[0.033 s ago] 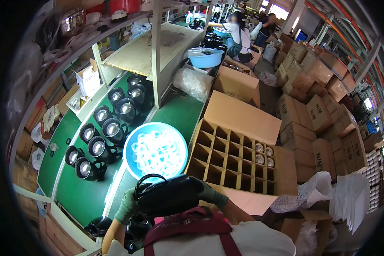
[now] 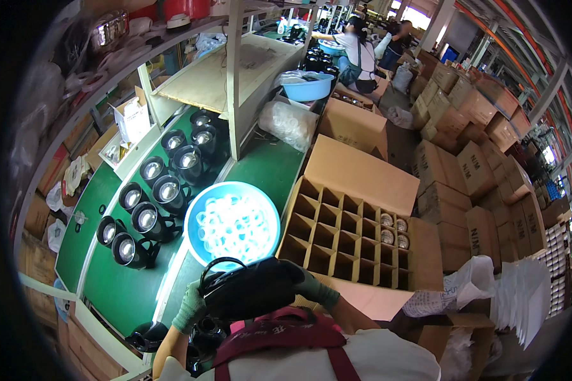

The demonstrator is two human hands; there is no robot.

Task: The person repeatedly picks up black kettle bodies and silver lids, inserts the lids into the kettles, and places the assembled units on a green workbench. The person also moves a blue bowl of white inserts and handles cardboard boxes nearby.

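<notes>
A glossy black jug [image 2: 251, 292] with a curved handle is held on its side in front of my chest. My gloved left hand [image 2: 192, 306] grips its left end near the handle. My gloved right hand [image 2: 316, 289] closes on its right end; the jug hides most fingers of both hands. Just beyond it is a light blue basin [image 2: 190, 233] heaped with clear rings [image 2: 232, 227]. To the left, several black jugs [image 2: 146, 219] stand in rows on the green tabletop [image 2: 105, 282], shiny silvery round parts showing in their openings. More black jugs [image 2: 147, 336] are beside my left forearm.
At right, an open carton [image 2: 426, 254] has cardboard dividers, with several silvery round-topped pieces [image 2: 394, 230] in its cells. A metal post [image 2: 233, 82] rises from the bench. Stacked cartons [image 2: 470, 184] line the right side. Farther off, a person [image 2: 359, 54] works by another blue basin [image 2: 307, 89].
</notes>
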